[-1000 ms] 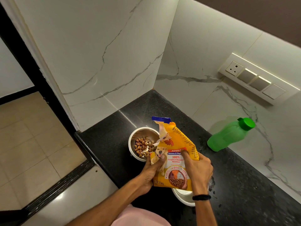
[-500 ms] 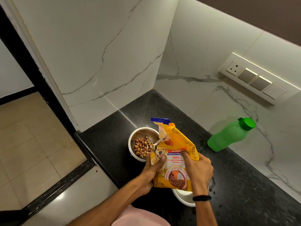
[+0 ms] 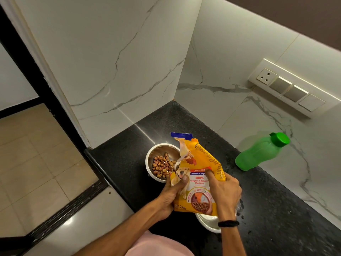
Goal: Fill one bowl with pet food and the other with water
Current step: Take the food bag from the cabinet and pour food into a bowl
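Observation:
A yellow pet food bag with a torn blue top stands upright over the black counter. My left hand grips its left edge, thumb on the front. My right hand grips its right side. Just left of the bag sits a steel bowl holding brown kibble. A second steel bowl lies below the bag, mostly hidden by it and by my right wrist. A green bottle with a green cap stands at the right, by the wall.
The black counter ends in a front edge at the left, with a tiled floor beyond. White marble walls close the corner behind. A switch panel is on the right wall. Water drops glint on the counter near my right hand.
The kibble heap in the bowl has settled a little. The bag and both hands have barely moved.

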